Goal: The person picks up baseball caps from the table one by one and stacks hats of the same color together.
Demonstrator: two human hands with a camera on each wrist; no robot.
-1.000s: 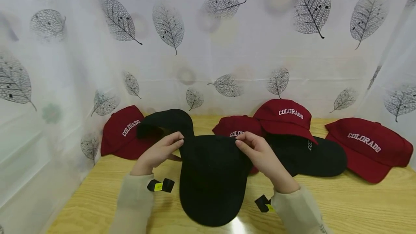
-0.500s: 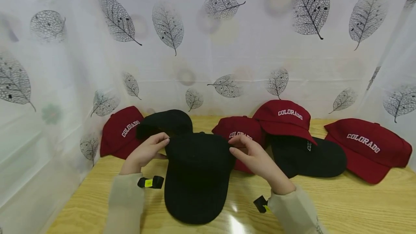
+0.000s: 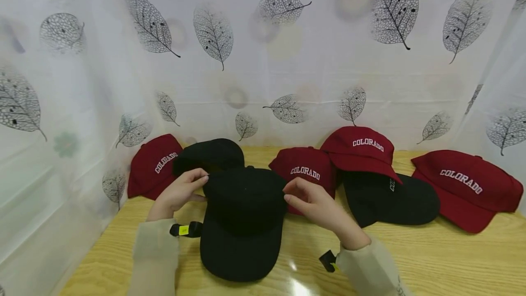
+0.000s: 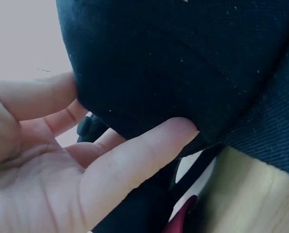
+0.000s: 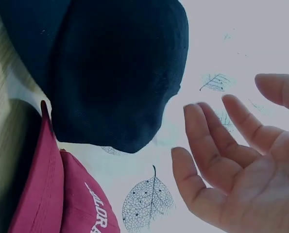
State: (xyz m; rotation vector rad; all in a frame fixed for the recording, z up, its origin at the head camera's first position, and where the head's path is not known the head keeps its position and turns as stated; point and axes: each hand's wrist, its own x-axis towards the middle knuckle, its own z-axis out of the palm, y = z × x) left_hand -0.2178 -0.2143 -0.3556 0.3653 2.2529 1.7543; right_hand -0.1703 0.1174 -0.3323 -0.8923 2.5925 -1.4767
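A black baseball cap (image 3: 242, 223) stands at the front middle of the table, brim toward me, crown up. My left hand (image 3: 179, 194) is at the crown's left side. In the left wrist view the thumb (image 4: 149, 145) lies on the cap's black cloth (image 4: 159, 63) and the fingers reach behind its edge, pinching it. My right hand (image 3: 316, 204) is just off the cap's right side. The right wrist view shows its fingers (image 5: 202, 136) loosely bent, holding nothing, with a gap between them and the cap (image 5: 120, 73).
Behind lie a red COLORADO cap (image 3: 149, 168) beside a black cap (image 3: 213, 154), another red cap (image 3: 302, 159) in the middle, and a red cap (image 3: 357, 147) resting over a black cap (image 3: 394, 200). One more red cap (image 3: 468, 182) is at the right. A leaf-print curtain (image 3: 246, 72) hangs behind.
The black cap has moved left and slightly toward me with my left hand. My right hand, which pinched its right edge before, has let go and sits lower, apart from it.
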